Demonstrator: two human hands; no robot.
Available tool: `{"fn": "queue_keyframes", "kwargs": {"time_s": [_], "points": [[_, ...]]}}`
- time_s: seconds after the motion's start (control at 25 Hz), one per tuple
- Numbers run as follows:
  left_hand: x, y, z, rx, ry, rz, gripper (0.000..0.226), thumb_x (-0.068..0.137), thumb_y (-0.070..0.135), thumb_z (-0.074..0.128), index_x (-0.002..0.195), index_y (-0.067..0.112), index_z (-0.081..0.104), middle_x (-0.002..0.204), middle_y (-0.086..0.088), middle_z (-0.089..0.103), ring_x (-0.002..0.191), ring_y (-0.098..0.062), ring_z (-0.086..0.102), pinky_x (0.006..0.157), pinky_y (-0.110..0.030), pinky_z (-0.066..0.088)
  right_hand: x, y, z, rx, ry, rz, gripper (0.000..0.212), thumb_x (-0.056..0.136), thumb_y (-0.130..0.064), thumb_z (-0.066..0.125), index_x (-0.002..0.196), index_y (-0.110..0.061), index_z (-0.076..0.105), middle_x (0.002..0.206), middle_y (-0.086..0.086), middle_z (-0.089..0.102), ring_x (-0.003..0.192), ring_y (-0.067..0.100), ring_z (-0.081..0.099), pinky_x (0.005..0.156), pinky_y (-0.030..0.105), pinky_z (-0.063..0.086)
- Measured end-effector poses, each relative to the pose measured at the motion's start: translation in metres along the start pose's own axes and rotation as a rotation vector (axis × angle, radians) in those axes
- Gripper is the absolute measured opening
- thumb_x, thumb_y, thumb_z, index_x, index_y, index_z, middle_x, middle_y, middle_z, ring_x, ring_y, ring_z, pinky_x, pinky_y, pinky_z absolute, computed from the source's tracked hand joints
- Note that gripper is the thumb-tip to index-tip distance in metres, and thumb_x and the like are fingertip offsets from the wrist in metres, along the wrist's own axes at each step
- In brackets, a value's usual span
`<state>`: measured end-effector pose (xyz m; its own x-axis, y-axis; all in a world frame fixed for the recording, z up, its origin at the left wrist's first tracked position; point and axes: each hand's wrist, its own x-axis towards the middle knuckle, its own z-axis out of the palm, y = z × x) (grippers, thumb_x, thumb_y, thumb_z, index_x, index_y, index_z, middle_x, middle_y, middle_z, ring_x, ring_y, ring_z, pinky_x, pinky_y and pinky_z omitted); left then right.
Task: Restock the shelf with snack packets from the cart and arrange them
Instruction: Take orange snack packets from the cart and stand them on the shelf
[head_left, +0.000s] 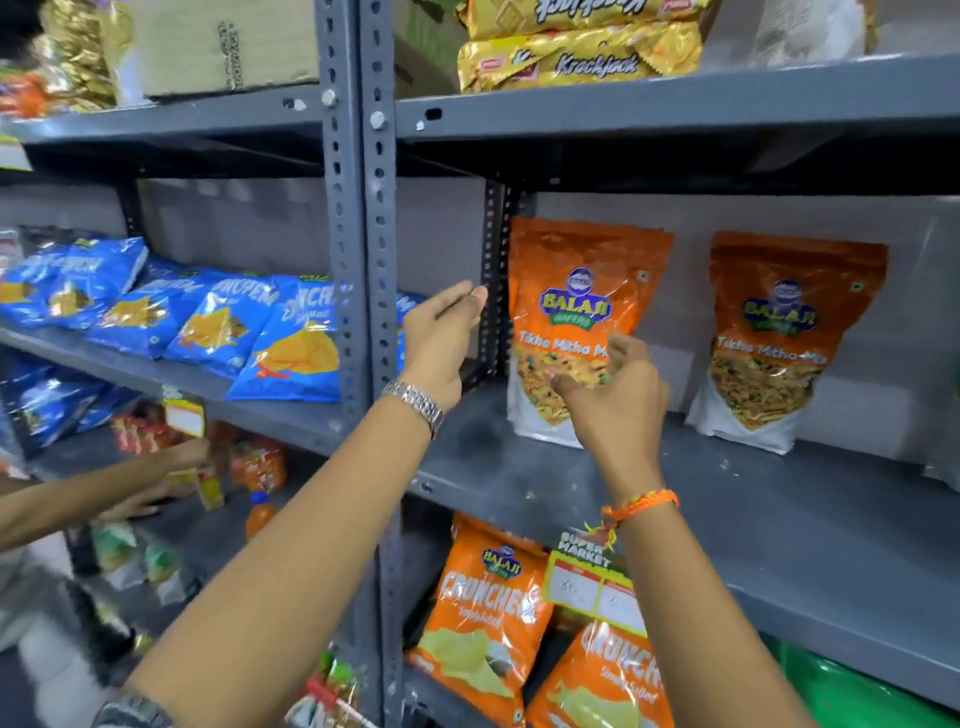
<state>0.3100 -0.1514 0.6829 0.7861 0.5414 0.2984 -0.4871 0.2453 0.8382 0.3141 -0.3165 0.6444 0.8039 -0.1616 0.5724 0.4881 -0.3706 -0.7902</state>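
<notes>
2 orange Balaji mix pouches stand upright at the back of the middle shelf (675, 525), against the rear wall: the left pouch (582, 291) near the shelf's left rear corner by the slotted upright (363, 249), the right pouch (789, 332) well apart to its right. Bare shelf between them, more bare shelf in front of both out to the front edge, and a strip beyond the right pouch; lots of room.

Both hands up, empty. Left hand (441, 343) is open, fingers straight, palm facing right, just left of the left pouch, not touching. Right hand (618, 400) is in front of that pouch's lower half, fingers loosely curled and spread; can't tell if fingertips touch the film. Nothing gripped.

Top shelf: 2 gold Krackjack packs (576, 57) stacked at its front edge. Shelf below: 2 orange Crunchex bags (483, 613) visible, a price tag (592, 582) hanging off the middle shelf's front edge. Left bay: abt 5 blue Crunchex bags (223, 322) leaning in a row along the edge. Another person's hands (156, 483) work the lower left bay.
</notes>
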Motion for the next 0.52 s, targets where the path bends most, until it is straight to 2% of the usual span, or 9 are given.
{"fn": "queue_keyframes", "kwargs": {"time_s": [0.08, 0.2, 0.32, 0.4, 0.52], "points": [[-0.038, 0.009, -0.034, -0.012, -0.023, -0.003, 0.031, 0.094, 0.012, 0.064, 0.125, 0.005, 0.064, 0.129, -0.010, 0.068, 0.121, -0.018, 0.065, 0.084, -0.013, 0.054, -0.040, -0.009, 0.010, 0.103, -0.063, -0.048, 0.067, 0.067, -0.026, 0.087, 0.128, -0.015, 0.060, 0.118, 0.002, 0.071, 0.111, 0.021, 0.066, 0.094, 0.034, 0.055], [-0.089, 0.010, -0.100, -0.043, 0.031, -0.043, 0.023, 0.097, 0.012, 0.060, 0.120, 0.010, 0.064, 0.130, -0.013, 0.067, 0.121, -0.022, 0.064, 0.104, -0.026, 0.049, -0.102, -0.007, 0.037, 0.229, -0.260, -0.032, 0.072, 0.067, -0.019, 0.089, 0.132, -0.012, 0.059, 0.123, 0.001, 0.065, 0.113, 0.014, 0.063, 0.088, 0.028, 0.058], [-0.130, -0.003, -0.185, -0.057, 0.169, -0.109, 0.019, 0.098, 0.014, 0.058, 0.116, 0.011, 0.066, 0.116, -0.009, 0.072, 0.105, -0.019, 0.071, 0.097, -0.029, 0.055, -0.164, 0.011, 0.069, 0.218, -0.452, -0.014, 0.069, 0.065, -0.017, 0.090, 0.128, -0.013, 0.062, 0.124, 0.004, 0.069, 0.113, 0.014, 0.066, 0.087, 0.031, 0.060], [-0.157, -0.024, -0.251, -0.043, 0.321, -0.160, 0.016, 0.099, 0.012, 0.056, 0.112, 0.012, 0.066, 0.109, -0.006, 0.073, 0.098, -0.016, 0.072, 0.092, -0.028, 0.057, -0.209, 0.035, 0.102, 0.130, -0.632, 0.035, 0.069, 0.064, -0.020, 0.092, 0.127, -0.014, 0.062, 0.123, 0.003, 0.070, 0.112, 0.015, 0.066, 0.089, 0.035, 0.060], [-0.196, -0.075, -0.347, 0.004, 0.589, -0.283, 0.018, 0.100, 0.010, 0.055, 0.115, 0.010, 0.063, 0.107, -0.005, 0.071, 0.100, -0.017, 0.068, 0.090, -0.026, 0.057, -0.270, 0.072, 0.144, -0.029, -0.916, 0.081, 0.068, 0.062, -0.024, 0.092, 0.123, -0.016, 0.064, 0.123, 0.003, 0.070, 0.114, 0.016, 0.066, 0.096, 0.038, 0.057]]}}
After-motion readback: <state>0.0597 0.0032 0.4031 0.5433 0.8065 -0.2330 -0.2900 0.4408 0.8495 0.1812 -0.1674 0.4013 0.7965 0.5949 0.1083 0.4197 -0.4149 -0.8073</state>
